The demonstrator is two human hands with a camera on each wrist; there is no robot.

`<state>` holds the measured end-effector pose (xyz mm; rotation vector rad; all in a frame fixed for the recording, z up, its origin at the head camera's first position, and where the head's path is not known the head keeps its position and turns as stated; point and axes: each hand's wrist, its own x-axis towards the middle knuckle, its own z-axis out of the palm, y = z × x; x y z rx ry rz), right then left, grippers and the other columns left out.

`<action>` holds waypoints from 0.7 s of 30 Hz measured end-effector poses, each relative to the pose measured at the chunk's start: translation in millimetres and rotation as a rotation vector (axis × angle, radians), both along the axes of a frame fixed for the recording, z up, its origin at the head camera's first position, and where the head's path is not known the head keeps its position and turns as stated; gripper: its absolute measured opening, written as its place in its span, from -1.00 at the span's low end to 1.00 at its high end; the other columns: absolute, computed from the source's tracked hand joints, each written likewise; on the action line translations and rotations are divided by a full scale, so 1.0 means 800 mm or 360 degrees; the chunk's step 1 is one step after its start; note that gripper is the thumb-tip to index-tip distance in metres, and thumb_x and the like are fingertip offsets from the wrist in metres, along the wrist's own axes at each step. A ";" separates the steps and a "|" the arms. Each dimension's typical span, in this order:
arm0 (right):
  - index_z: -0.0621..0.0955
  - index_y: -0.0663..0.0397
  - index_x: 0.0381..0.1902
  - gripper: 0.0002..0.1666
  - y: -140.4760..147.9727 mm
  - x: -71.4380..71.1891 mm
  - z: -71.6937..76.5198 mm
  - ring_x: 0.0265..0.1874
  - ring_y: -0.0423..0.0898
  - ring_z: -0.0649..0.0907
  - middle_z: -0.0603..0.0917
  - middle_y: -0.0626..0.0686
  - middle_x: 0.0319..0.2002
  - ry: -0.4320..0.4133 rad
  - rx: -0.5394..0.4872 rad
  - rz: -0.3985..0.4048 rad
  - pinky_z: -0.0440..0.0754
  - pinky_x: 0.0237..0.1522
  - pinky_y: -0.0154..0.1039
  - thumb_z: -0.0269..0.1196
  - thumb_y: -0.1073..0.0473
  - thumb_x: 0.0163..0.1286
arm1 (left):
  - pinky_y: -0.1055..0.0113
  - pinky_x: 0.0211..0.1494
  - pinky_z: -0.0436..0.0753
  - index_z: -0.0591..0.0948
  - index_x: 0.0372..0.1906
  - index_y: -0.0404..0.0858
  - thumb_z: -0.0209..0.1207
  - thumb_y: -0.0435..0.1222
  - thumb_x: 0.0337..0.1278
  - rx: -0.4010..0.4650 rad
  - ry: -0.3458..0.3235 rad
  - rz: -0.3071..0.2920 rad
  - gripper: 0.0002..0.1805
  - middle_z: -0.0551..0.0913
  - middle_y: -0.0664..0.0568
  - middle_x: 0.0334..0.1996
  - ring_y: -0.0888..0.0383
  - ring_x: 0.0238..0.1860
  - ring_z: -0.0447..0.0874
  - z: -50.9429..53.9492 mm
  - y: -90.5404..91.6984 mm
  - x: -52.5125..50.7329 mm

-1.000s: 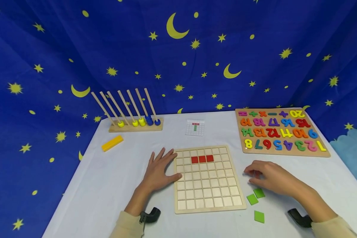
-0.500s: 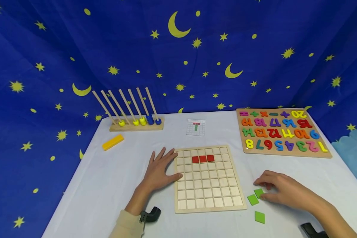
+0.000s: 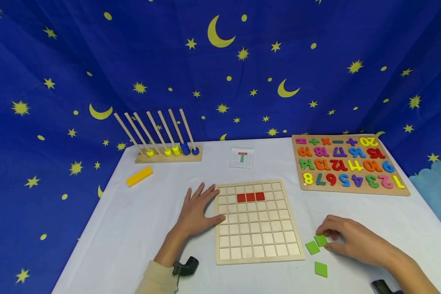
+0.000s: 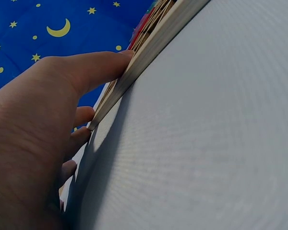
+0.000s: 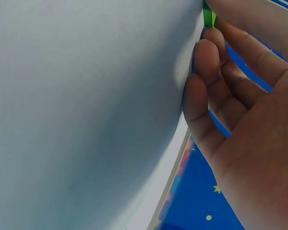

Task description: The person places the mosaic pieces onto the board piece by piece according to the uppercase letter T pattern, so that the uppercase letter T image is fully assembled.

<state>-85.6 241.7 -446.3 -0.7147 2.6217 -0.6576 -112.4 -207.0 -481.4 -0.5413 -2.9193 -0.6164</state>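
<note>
1. Pinch: my right hand [image 3: 349, 237] has thumb and forefinger at opposite edges of the upper green tile [image 3: 320, 241], pinching it just right of the board [image 3: 256, 238]. I judge this a fair hold for something so thin, provided the squeeze is light.
2. Lift: straight up and level would be best, since the second tile [image 3: 312, 247] lies just beside it and could be nudged. The third tile [image 3: 321, 269] sits well apart, towards me.
3. Steadying: my left hand [image 3: 196, 213] is spread along the board's left edge, thumb over the rim. Gentle downward pressure should do (a hard push might skid it across the cloth [image 3: 121, 228]).
4. Clearance: any approach over the board should be high enough to miss the red tiles [image 3: 250, 197].
5. Hidden: the right wrist view gives me only a green sliver at the top, mostly behind the thumb, so I can't tell whether the tile has left the cloth.
6. Cut off: the right forearm leaves the head view at the bottom. The left wrist view shows the board edge-on, its squares unreadable.
</note>
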 end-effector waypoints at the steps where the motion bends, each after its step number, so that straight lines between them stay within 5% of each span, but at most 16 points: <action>1: 0.63 -0.39 -0.23 -0.71 -0.001 0.000 0.000 -0.32 -0.32 0.47 0.49 -0.36 -0.29 0.0015 0.0020 -0.0011 0.54 -0.26 -0.30 0.45 -0.09 0.08 | -0.15 0.43 -0.24 0.35 0.41 0.01 0.13 0.41 -0.09 -0.0004 -0.0002 0.0001 -0.05 0.20 0.18 0.44 -0.02 0.48 -0.07 0.000 0.000 0.000; 13: 0.63 -0.30 -0.12 -0.57 -0.013 -0.002 0.002 -0.34 -0.30 0.45 0.49 -0.33 -0.33 0.0011 0.0108 -0.0150 0.52 -0.28 -0.28 0.48 -0.03 0.00 | -0.13 0.43 -0.25 0.35 0.41 0.01 0.15 0.37 -0.07 -0.0011 -0.0006 0.0010 -0.07 0.21 0.18 0.44 -0.03 0.48 -0.07 0.001 0.001 0.001; 21: 0.66 -0.36 -0.20 -0.66 -0.017 -0.008 0.004 -0.35 -0.32 0.47 0.51 -0.36 -0.32 0.0003 0.0139 -0.0116 0.56 -0.24 -0.28 0.47 -0.06 0.01 | -0.14 0.43 -0.24 0.36 0.40 0.01 0.14 0.37 -0.05 0.0002 0.0008 0.0007 -0.09 0.20 0.18 0.44 -0.02 0.48 -0.06 0.001 0.000 0.002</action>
